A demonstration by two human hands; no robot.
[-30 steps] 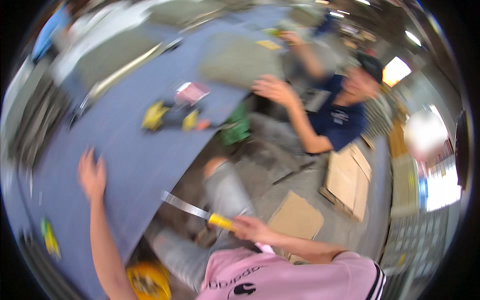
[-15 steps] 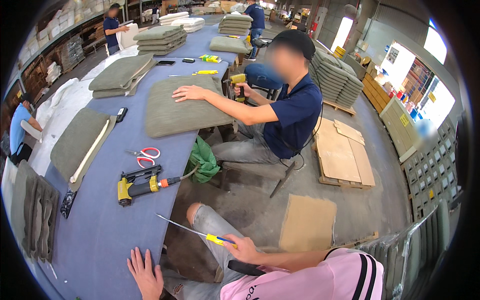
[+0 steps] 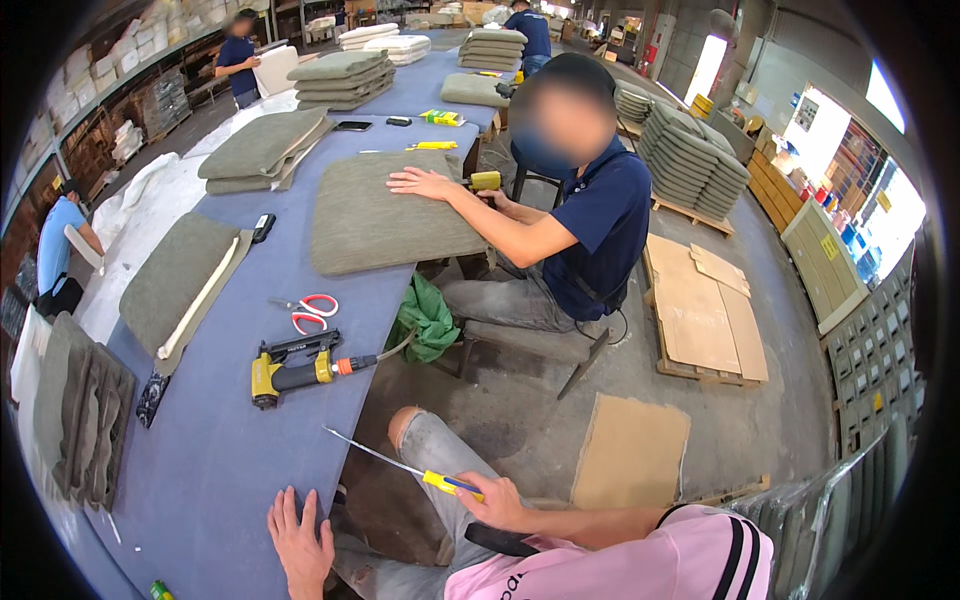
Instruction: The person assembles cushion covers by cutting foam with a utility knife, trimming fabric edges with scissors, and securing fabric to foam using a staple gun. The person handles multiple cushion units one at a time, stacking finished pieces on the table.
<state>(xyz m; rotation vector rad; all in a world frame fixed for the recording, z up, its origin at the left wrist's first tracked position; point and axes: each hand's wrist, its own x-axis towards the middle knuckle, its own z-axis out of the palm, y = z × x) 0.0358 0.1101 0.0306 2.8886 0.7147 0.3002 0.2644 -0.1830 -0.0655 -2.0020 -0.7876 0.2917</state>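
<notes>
My left hand (image 3: 302, 545) rests flat on the edge of the blue-covered table (image 3: 225, 480), fingers stretched out and holding nothing. My right hand (image 3: 497, 505) is closed round the yellow and blue handle of a long, thin-shafted screwdriver (image 3: 438, 482). Its shaft points up and left, the tip over the table edge. Beyond my hands a yellow and black staple gun (image 3: 300, 375) lies on the table with its air hose attached. Scissors (image 3: 314, 312) with red and white handles lie just past it.
Across from me a co-worker (image 3: 600, 220) presses a grey-green cushion (image 3: 390, 220) and holds another yellow tool (image 3: 485, 181) at its edge. Folded covers (image 3: 85, 415) and a cover with a white strip (image 3: 180, 290) lie left. A green bag (image 3: 428, 318) hangs by the table edge.
The whole scene has shifted slightly right in view. The co-worker has leaned in and brought the yellow tool against the cushion's edge. My hands keep the same pose.
</notes>
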